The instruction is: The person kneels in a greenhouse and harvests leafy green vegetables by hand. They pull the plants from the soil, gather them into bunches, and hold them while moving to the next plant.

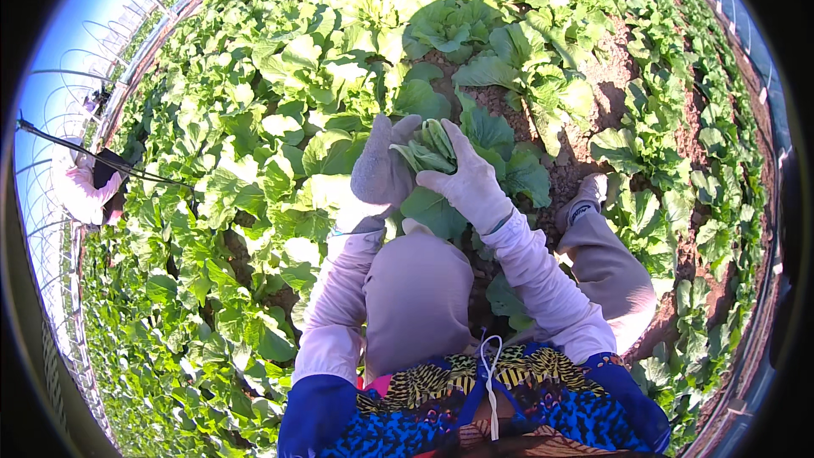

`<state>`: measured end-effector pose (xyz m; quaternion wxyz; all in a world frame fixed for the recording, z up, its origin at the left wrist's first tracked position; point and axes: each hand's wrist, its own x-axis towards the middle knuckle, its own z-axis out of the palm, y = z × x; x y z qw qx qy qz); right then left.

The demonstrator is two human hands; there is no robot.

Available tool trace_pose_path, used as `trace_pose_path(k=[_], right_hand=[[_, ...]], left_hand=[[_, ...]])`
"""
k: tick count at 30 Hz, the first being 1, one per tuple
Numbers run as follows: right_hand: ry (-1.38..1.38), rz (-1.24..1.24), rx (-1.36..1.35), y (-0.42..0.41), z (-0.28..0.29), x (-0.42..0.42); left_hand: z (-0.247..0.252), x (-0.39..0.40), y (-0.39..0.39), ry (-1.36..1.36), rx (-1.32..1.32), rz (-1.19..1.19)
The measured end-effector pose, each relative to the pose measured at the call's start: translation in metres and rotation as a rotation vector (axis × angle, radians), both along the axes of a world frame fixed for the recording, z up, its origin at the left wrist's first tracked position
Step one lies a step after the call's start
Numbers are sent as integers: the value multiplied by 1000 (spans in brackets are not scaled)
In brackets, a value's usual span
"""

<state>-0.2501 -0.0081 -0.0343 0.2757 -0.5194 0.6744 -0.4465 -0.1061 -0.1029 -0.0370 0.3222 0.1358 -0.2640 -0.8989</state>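
A small bunch of folded green leaves (427,149) is held up between my two gloved hands, over the plants. My right hand (469,179), in a pale glove, grips its right side, with the thumb below and the fingers above. Against its left side is my left hand (383,164) in a grey glove, its fingers curled around behind the leaves and partly hidden by them. Just under the hands spreads a broad dark-green leaf (435,211) of a leafy vegetable plant. The lower end of the bunch is hidden.
My bent knee (420,292) is close below the hands; my other leg (601,254) stretches right, its shoe on soil. Dense leafy plants (254,140) surround me. Bare soil (607,86) shows at right. At far left another person (86,184) bends beside metal hoops (79,70).
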Motion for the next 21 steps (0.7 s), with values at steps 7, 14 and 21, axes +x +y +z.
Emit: trace_pose_path(k=[7,14,21], right_hand=[[61,-78,-325,38,41,21],[-381,-52,-220,90,74,15],[-979,209,-288,127,100,21]], left_hand=[[69,13,49,-164,-229,36],[101,15,108,-401,-732,101],[114,20,125,-194,-665,81]])
